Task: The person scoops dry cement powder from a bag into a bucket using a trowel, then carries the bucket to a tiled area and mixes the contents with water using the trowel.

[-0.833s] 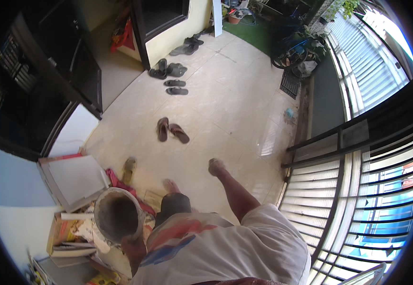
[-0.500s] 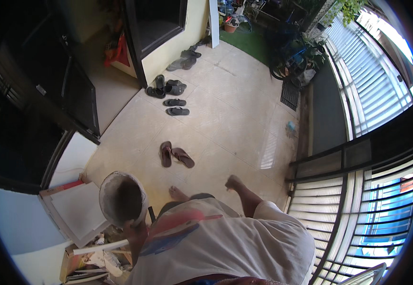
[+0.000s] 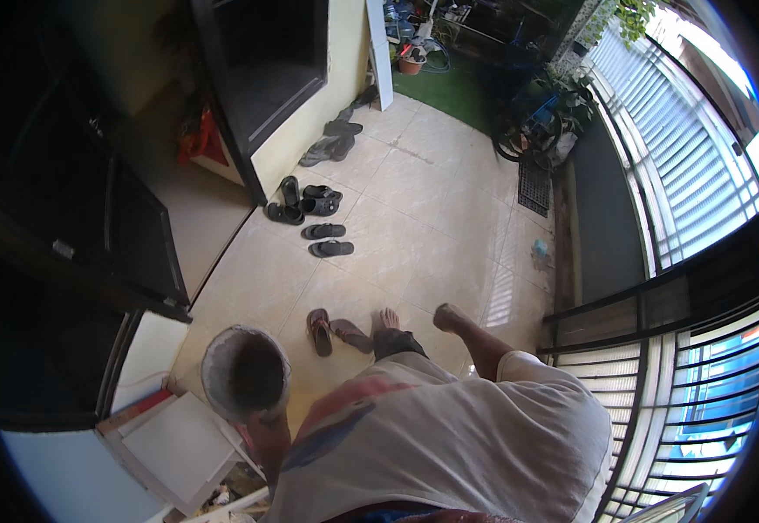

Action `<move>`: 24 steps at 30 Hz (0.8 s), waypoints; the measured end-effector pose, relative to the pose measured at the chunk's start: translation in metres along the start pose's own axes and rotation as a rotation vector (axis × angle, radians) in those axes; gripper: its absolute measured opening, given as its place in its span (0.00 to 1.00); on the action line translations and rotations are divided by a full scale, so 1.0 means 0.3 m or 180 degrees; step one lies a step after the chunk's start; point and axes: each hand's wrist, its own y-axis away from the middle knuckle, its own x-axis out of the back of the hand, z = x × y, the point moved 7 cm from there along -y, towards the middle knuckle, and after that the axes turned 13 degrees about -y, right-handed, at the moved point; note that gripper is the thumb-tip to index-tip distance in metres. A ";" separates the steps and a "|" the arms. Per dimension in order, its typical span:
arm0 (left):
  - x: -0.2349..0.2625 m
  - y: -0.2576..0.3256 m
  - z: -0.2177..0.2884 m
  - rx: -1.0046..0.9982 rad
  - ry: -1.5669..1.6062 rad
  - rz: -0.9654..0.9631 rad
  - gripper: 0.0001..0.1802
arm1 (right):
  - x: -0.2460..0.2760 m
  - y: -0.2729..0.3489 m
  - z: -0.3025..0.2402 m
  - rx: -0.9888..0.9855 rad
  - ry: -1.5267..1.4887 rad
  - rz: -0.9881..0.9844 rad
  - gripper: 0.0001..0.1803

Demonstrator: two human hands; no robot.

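Note:
My left hand (image 3: 266, 424) grips a round grey-white bucket (image 3: 211, 381) at its near side. Its rim looks crusted, and the inside is dark, so I cannot make out any contents. Out to the right, my right hand (image 3: 449, 317) hangs beyond the short sleeve, fingers curled in, with nothing visible in it. A bare foot (image 3: 388, 319) shows ahead of my light shirt. Close to its left lies a pair of brown flip-flops (image 3: 319, 333) on the tiles.
Several dark sandals and clogs (image 3: 320, 202) line the doorway side. An open dark door (image 3: 139, 231) stands left. White flat panels (image 3: 179, 449) lean below the bucket. A barred gate (image 3: 702, 401) runs along the right. Farther off are a green mat (image 3: 436, 91) and a bicycle (image 3: 527, 131).
I have moved forward: the brown flip-flops are nearer my body and the other footwear sits lower in view. The bucket stays in my left hand. A foot has stepped forward.

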 end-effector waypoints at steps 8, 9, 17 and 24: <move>-0.297 -0.374 0.793 0.1073 0.1517 -0.1021 0.14 | 0.472 -0.222 -0.015 0.0487 -0.1737 0.1245 0.15; -0.338 -0.423 0.938 0.1117 0.1471 -0.1118 0.12 | 0.467 -0.249 0.051 0.0440 -0.1848 0.1253 0.14; -0.766 -0.869 1.527 0.0670 0.2166 -0.1538 0.13 | 0.467 -0.460 0.728 -0.0843 -0.2157 0.0418 0.20; -1.286 -1.271 1.858 0.2096 0.4025 -0.2299 0.33 | 0.454 -0.704 1.338 -0.0981 -0.2666 0.0864 0.13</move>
